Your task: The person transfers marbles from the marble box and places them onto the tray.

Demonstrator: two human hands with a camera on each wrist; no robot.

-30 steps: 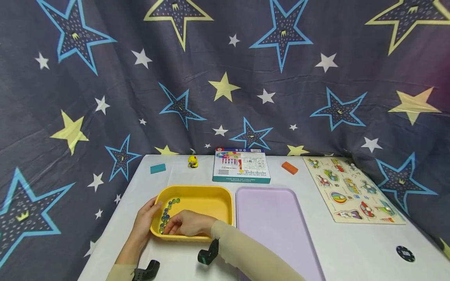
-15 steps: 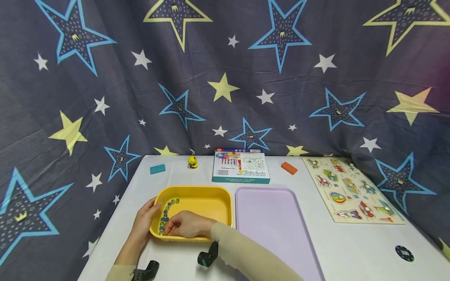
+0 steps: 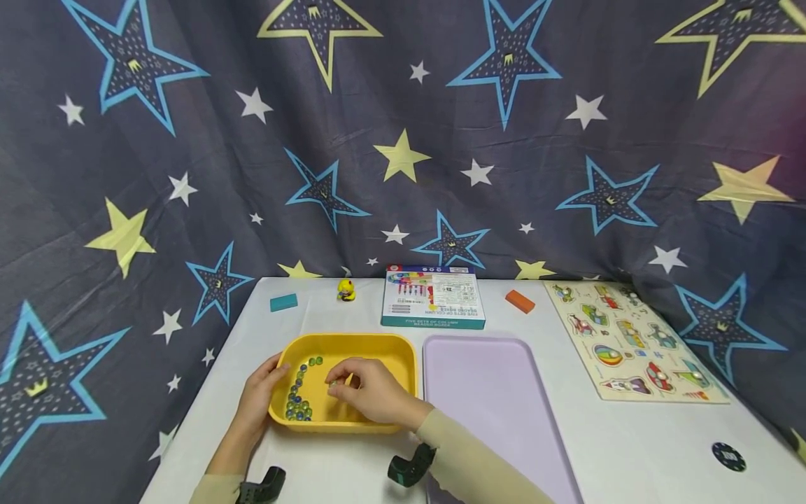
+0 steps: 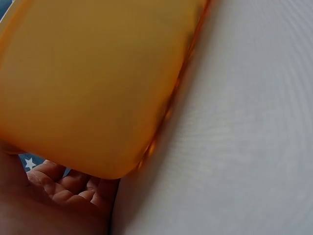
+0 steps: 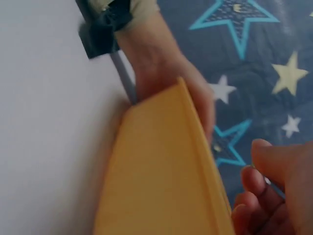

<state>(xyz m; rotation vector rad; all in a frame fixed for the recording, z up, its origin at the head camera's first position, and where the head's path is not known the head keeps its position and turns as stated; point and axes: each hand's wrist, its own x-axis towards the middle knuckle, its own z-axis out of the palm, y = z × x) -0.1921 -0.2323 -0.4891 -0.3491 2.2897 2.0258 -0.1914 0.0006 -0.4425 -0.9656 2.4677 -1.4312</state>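
A yellow tray [image 3: 378, 352] sits on the table, with several green and blue glass marbles [image 3: 296, 399] lying along its left side and lower left corner. My left hand [image 3: 257, 395] grips the tray's left end, thumb over the rim and fingers outside; the left wrist view shows those fingers [image 4: 63, 183] curled beside the tray wall. Above the middle of the tray, my right hand [image 3: 374, 390] pinches a small marble [image 3: 334, 383] between thumb and fingertips. A glint of it shows in the right wrist view, beyond the tray's wall [image 5: 161, 171].
A lilac tray [image 3: 485, 399] lies just right of the yellow one. Behind stand a boxed bead set [image 3: 433, 297], a yellow duck toy [image 3: 345, 290], a teal block [image 3: 283, 302] and an orange block [image 3: 520, 302]. A puzzle board [image 3: 630, 343] and black chip [image 3: 728, 456] lie right.
My right hand has lifted from the marbles in the lower left corner and moved right and away from me, carrying a marble. The left hand stays on the tray.
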